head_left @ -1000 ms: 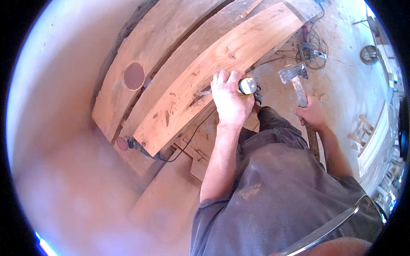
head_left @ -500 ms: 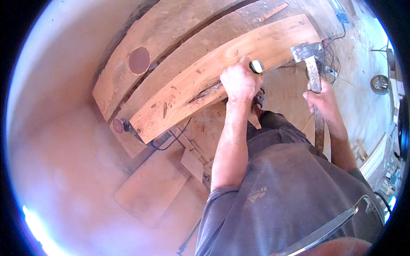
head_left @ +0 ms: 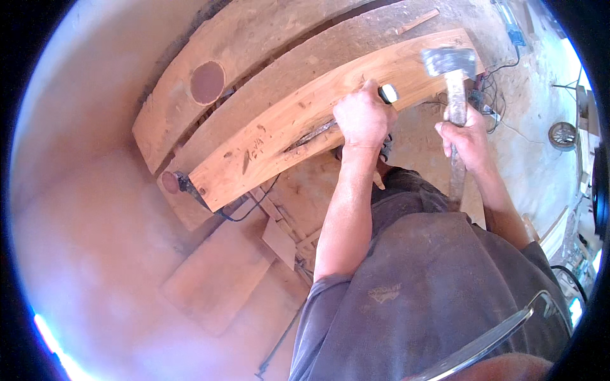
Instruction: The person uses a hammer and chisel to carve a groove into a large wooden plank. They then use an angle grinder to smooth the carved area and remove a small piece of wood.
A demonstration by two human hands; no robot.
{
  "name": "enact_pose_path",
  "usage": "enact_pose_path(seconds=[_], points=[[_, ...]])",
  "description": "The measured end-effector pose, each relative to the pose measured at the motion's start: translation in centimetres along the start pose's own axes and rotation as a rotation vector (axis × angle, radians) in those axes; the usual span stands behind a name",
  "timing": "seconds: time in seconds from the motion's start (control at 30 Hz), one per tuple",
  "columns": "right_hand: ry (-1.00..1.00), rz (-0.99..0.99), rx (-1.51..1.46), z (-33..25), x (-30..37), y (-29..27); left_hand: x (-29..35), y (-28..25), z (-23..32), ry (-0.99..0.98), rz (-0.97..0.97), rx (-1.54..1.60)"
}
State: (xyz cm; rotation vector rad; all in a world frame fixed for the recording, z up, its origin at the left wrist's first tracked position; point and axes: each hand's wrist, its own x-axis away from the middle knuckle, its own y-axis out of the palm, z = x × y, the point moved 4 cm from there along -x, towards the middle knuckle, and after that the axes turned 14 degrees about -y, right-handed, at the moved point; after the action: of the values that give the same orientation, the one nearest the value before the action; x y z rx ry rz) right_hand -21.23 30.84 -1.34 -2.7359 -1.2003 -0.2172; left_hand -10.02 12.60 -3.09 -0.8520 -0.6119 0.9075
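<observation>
A long pale wooden plank [head_left: 279, 136] lies slantwise on the bench, with a dark, rough hollow [head_left: 310, 134] along its near edge. My left hand [head_left: 364, 115] is closed over the plank around what looks like a chisel [head_left: 388, 94]. Only the rounded, pale-and-dark end of its handle sticks out of the fist; my hand hides much of the rest. To the right, my right hand [head_left: 467, 136] grips the wooden handle of a hatchet [head_left: 449, 62]. The hatchet's head is raised beside the plank's right end, slightly blurred by motion.
Dusty bench boards [head_left: 254, 82] lie behind the plank, with a brown sanding disc [head_left: 208, 83] on them. A power tool with a round disc [head_left: 170, 182] sits by the plank's left end, trailing a cord. Loose boards [head_left: 219, 279] lie below on the floor. Cables [head_left: 502, 105] tangle at right.
The hatchet and my right hand have moved up and to the left. My left hand stays at the same part of the plank, still gripping the chisel.
</observation>
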Motion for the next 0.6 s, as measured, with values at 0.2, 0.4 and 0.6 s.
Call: enact_pose_path(seconds=[0.2,0.4,0.6], points=[[0.154,-0.265,0.146,-0.3,-0.3,1.6,0.3,0.4,-0.9,0.003,0.059,0.016],[0.048,0.015,-0.017,0.2,-0.3,0.3,0.0,0.5,-1.3,-0.048,0.054,0.037],[0.156,-0.284,0.085,-0.2,-0.9,2.7,-0.1,0.5,-1.5,-0.024,0.119,0.055]])
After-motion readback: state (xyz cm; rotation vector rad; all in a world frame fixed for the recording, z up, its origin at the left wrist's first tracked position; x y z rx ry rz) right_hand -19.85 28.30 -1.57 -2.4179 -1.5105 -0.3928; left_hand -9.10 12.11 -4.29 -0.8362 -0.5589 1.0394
